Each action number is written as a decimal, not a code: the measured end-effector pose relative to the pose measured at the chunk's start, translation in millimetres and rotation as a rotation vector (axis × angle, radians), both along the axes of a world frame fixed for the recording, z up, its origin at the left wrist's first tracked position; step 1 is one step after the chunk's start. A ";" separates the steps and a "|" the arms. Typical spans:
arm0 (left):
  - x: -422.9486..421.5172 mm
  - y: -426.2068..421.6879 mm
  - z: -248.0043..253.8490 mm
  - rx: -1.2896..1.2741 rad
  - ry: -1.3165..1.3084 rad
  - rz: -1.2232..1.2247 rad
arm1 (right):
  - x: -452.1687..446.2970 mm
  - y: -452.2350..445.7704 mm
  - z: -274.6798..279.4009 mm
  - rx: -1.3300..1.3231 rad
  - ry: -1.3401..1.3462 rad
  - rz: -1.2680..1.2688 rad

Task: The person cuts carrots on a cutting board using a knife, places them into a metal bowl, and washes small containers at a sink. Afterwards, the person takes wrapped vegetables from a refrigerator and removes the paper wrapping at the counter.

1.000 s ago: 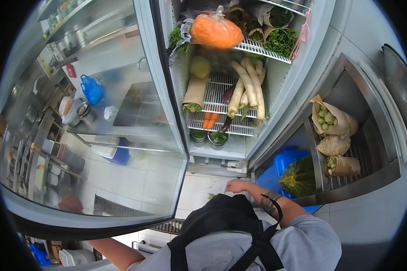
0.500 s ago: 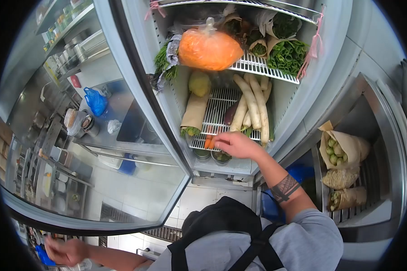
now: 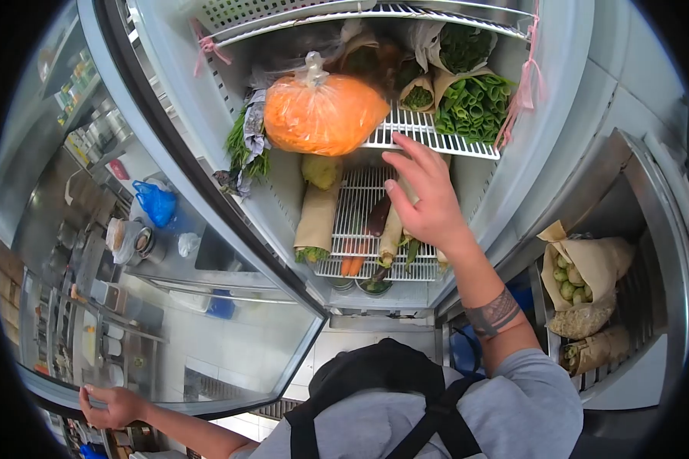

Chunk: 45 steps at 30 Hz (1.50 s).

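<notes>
My right hand (image 3: 429,191) is raised in front of the fridge, fingers spread and nothing in them, just under the upper wire shelf (image 3: 467,145). Behind it are long white radishes (image 3: 390,233), partly hidden by the hand. An eggplant (image 3: 378,216) and carrots (image 3: 353,264) lie beside them on the lower rack. On the upper shelf, left of the hand, sits a tied clear bag of shredded orange food (image 3: 321,115). My left hand (image 3: 116,407) is at the edge of the glass fridge door (image 3: 230,336), its fingers loosely bent and apart; contact with the door is unclear.
Bundled green leaves (image 3: 475,107) fill the upper shelf's right side. A paper-wrapped bundle (image 3: 318,218) lies at lower left. To the right, a steel drawer unit (image 3: 651,183) holds a paper bag of small green vegetables (image 3: 589,268). Beyond the door stands a steel counter (image 3: 222,252).
My right hand has risen from the carrots at the lower rack to just below the upper shelf, its fingers spreading. My left hand has come up to the door's edge. The view has shifted.
</notes>
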<state>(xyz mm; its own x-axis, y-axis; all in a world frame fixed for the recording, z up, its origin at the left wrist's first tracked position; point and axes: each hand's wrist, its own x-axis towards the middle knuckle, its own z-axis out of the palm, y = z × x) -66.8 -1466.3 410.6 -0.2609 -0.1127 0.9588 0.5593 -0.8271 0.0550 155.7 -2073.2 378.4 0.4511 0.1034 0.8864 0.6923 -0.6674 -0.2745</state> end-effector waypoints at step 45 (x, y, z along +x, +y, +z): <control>109.2 -42.4 -43.1 -0.117 0.123 -0.864 | -4.6 59.7 -1.4 -0.222 0.207 -0.387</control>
<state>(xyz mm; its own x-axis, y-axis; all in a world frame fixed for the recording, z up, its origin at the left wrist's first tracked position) 42.5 -1508.7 367.5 -0.1038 0.1772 0.9787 -0.2522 -0.9565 0.1464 151.1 -2013.5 377.0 0.6581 0.0699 0.7497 0.3280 -0.9229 -0.2019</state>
